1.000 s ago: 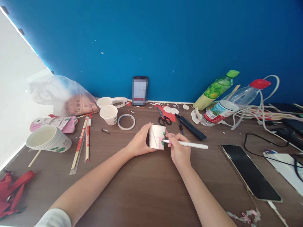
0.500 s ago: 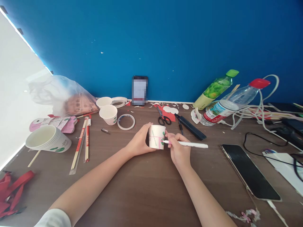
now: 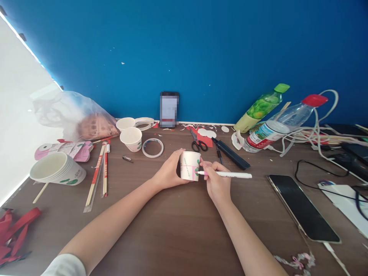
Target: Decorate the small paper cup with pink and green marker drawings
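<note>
In the middle of the head view, a white paper cup (image 3: pixel 189 165) with green leaf prints and pink marks stands upright, gripped from its left side by my left hand (image 3: pixel 170 170). Between the fingers of my right hand (image 3: pixel 217 183) is a white marker (image 3: pixel 235 175) with a pink tip end. That tip touches the right part of the cup's wall, next to a green leaf print. Beyond the cup lie black-handled scissors (image 3: pixel 199 145), red paper scraps and a black box cutter (image 3: pixel 231 154).
Paper cups (image 3: pixel 131 138), a tape roll (image 3: pixel 153 148), wrapped chopsticks (image 3: pixel 96 176) and a cup stack (image 3: pixel 57 168) occupy the left. A phone (image 3: pixel 169 110) leans on the blue wall. Bottles (image 3: pixel 268 134), cables and a large phone (image 3: pixel 303 207) are on the right.
The pink patch on the cup's wall looks larger beside the marker tip. Both hands keep nearly the same place, still on the cup and the marker.
</note>
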Demonstrator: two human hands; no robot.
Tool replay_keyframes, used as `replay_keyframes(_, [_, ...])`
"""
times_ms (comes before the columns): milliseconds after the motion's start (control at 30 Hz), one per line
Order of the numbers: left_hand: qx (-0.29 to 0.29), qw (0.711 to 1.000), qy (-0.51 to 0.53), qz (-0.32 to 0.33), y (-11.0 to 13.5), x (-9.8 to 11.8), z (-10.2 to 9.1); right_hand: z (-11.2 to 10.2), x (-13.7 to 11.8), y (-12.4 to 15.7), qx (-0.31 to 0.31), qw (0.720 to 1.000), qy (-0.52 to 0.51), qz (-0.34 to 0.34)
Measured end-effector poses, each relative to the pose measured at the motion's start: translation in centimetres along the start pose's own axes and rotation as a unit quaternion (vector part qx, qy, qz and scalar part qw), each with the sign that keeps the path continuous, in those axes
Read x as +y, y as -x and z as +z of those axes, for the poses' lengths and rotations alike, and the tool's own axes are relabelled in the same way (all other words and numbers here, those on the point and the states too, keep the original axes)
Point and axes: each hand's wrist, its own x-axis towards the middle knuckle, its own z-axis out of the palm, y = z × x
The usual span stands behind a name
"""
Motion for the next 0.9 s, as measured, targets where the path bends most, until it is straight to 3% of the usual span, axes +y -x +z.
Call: replay_keyframes(900, [-0.006,1.000,0.002,-0.013,0.06,0.01,-0.04,-0.63,0.66,-0.13,-0.008,0.999,0.043,-0.019])
